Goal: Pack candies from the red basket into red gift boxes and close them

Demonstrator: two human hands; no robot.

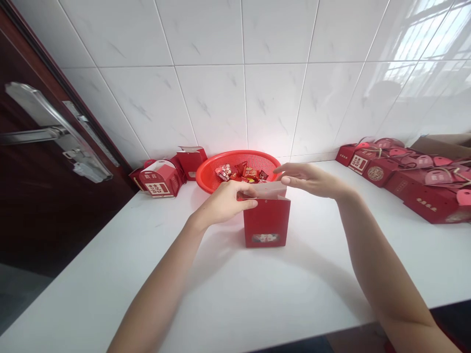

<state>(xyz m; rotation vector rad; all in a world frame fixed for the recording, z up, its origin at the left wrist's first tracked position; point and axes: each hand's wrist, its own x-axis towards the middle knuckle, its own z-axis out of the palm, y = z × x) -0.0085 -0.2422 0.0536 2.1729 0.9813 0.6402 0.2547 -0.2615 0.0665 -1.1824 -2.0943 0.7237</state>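
A red paper box [267, 220] with its top open stands upright on the white table [221, 304], a small picture low on its front. My left hand [231, 200] pinches the box's upper left rim between thumb and fingers. Over the box's right rear top edge is my right hand [312, 180], its fingers stretched out and holding nothing. Behind the box sits a red plastic basket [206, 169] with several wrapped candies [250, 173] in it.
Two or more red boxes [162, 179] stand at the back left, one open-topped [192, 162]. Several closed red boxes [423, 196] fill the right side, near a cardboard box [443, 144]. Tiled wall [209, 98] behind; dark door [33, 196] at left.
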